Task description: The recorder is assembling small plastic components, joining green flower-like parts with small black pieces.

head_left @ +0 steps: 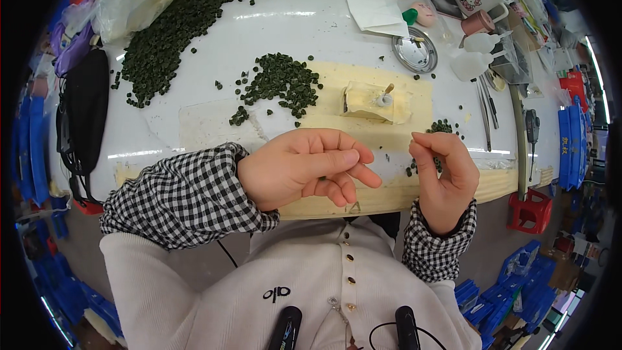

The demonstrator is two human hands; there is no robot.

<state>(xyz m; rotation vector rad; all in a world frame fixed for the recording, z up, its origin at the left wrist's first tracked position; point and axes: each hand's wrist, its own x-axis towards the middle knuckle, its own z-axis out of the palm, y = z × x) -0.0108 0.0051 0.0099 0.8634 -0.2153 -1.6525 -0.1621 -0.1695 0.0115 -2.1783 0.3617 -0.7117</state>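
Note:
Above the near edge of the table is my left hand (pixel 311 165), fingers half curled and the thumb laid across them. A small dark spot shows between the curled fingers; what it is cannot be made out. To its right, my right hand (pixel 446 172) is closed in a pinch, thumb tip against forefinger tip, and anything held there is too small to see. Beyond my hands, a small block wrapped in cream tape (pixel 366 105) carries a short upright post (pixel 385 99). A pile of small dark green pieces (pixel 280 81) lies behind my left hand. Several more green pieces (pixel 440 127) lie beside my right hand.
A larger heap of green pieces (pixel 165 45) spreads at the far left, near a black pouch (pixel 87 113). A round metal dish (pixel 414 53), white tissues (pixel 376 13), tweezers (pixel 484 113) and white squeeze bottles (pixel 472 65) are at the right. A red stool (pixel 530 212) stands beyond the table.

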